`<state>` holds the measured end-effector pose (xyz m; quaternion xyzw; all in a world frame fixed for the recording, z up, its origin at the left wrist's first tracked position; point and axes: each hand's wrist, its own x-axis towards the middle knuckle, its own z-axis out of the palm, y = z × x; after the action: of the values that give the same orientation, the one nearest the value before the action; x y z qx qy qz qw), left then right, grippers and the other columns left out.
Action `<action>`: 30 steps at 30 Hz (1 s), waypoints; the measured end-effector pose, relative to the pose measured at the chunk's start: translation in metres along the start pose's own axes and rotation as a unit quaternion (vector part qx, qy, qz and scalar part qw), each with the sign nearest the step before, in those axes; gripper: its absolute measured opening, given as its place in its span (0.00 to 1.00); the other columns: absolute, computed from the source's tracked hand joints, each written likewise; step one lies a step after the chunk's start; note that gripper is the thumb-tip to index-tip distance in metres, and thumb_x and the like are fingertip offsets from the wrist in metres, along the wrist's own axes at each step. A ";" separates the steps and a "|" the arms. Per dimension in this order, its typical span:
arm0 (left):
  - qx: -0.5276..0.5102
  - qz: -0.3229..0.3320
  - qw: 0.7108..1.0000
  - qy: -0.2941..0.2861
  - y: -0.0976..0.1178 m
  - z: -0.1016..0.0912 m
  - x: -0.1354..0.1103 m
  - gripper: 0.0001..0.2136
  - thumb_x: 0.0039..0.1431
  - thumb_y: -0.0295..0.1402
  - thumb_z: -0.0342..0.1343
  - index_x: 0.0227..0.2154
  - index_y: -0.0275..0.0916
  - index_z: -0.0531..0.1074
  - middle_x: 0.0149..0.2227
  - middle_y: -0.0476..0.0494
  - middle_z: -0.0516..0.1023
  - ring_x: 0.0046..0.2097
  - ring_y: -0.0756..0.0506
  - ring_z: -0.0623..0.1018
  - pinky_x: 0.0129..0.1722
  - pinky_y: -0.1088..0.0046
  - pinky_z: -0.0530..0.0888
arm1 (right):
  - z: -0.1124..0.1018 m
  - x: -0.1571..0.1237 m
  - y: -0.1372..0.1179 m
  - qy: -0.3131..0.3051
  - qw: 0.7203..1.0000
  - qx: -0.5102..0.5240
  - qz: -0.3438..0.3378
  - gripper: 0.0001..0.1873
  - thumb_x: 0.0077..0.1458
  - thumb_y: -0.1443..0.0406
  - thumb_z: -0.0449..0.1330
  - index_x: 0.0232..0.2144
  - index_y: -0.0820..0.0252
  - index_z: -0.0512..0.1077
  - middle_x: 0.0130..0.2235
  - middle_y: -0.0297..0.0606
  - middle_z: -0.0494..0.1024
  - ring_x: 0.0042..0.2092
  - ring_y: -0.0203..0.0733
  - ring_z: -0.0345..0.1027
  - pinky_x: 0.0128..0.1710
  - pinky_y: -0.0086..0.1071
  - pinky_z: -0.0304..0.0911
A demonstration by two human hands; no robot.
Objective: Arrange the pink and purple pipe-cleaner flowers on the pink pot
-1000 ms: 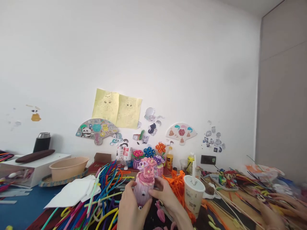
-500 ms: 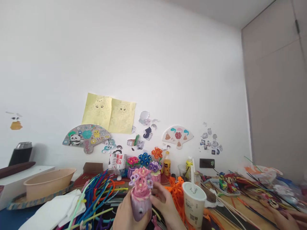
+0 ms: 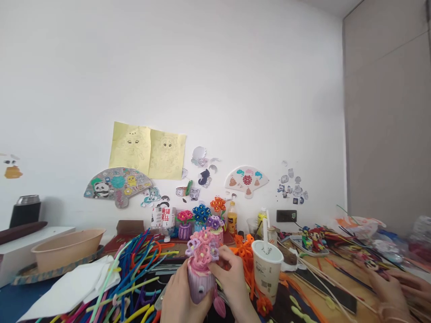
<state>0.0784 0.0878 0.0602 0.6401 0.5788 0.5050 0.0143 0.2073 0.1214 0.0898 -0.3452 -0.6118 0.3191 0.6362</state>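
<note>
A small pipe-cleaner flowerpot (image 3: 201,285) is held up in front of me, with lilac ribbed sides and a googly eye on its front. Pink and lilac looped flowers (image 3: 204,251) rise from its pink rim. Wrapped around the pot's left side and base is my left hand (image 3: 180,294). My right hand (image 3: 232,278) is closed against the right side of the rim, thumb and forefinger by the flowers; its other fingertips are partly hidden. Below, between my hands, a pink teardrop-shaped piece (image 3: 219,306) shows.
Colourful pipe cleaners (image 3: 134,269) lie to the left near white paper (image 3: 74,287). A lidded cup with a straw (image 3: 267,273) stands right, beside orange pipe cleaners (image 3: 245,255). Finished flowerpots (image 3: 184,231) line the back. Another person's hands (image 3: 390,287) work at far right.
The view has tilted down and shifted slightly. The pot stays in both hands, now a little lower, and more of the pink teardrop-shaped piece shows.
</note>
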 end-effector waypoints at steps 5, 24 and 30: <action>0.009 0.016 1.000 0.005 0.000 0.005 -0.002 0.28 0.50 0.40 0.52 0.53 0.28 0.65 0.49 0.34 0.75 0.50 0.38 0.74 0.52 0.65 0.68 | 0.000 -0.002 -0.003 -0.007 1.000 0.029 -0.001 0.10 0.44 0.59 0.68 0.20 0.60 0.76 0.27 0.34 0.71 0.32 0.40 0.60 0.32 0.30 0.53; -0.015 -0.003 1.000 0.001 0.000 0.008 -0.006 0.28 0.47 0.40 0.54 0.51 0.30 0.66 0.48 0.34 0.76 0.49 0.37 0.75 0.48 0.65 0.69 | 0.005 -0.005 -0.003 0.005 0.991 0.130 0.011 0.13 0.41 0.56 0.70 0.29 0.56 0.82 0.31 0.37 0.78 0.37 0.46 0.69 0.43 0.36 0.64; -0.030 -0.001 1.000 -0.005 0.005 0.004 -0.006 0.26 0.49 0.39 0.53 0.51 0.31 0.66 0.48 0.35 0.76 0.48 0.38 0.75 0.49 0.64 0.69 | 0.006 -0.007 -0.001 0.012 0.991 0.134 0.019 0.15 0.40 0.56 0.71 0.29 0.59 0.81 0.29 0.37 0.77 0.34 0.44 0.67 0.42 0.36 0.64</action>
<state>0.0859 0.0838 0.0578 0.6413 0.5640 0.5190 0.0366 0.2014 0.1156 0.0873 -0.2724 -0.5494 0.4062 0.6775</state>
